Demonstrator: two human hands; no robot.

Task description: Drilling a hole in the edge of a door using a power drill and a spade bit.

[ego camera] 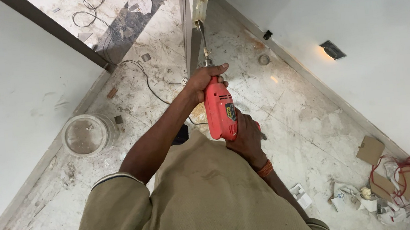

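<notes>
Drilling into the edge of a door (190, 35) with a red electric drill (220, 111), bit (203, 39) set against the lock cutout near the top. Left hand (205, 81) clenched over the drill's nose by the chuck; right hand (244, 138) wrapped around the rear grip. Next, by judgement: steady pressure along the bit, kept square to the edge. Plastic jar (87, 135) on the marble floor (307, 119), well apart.
</notes>
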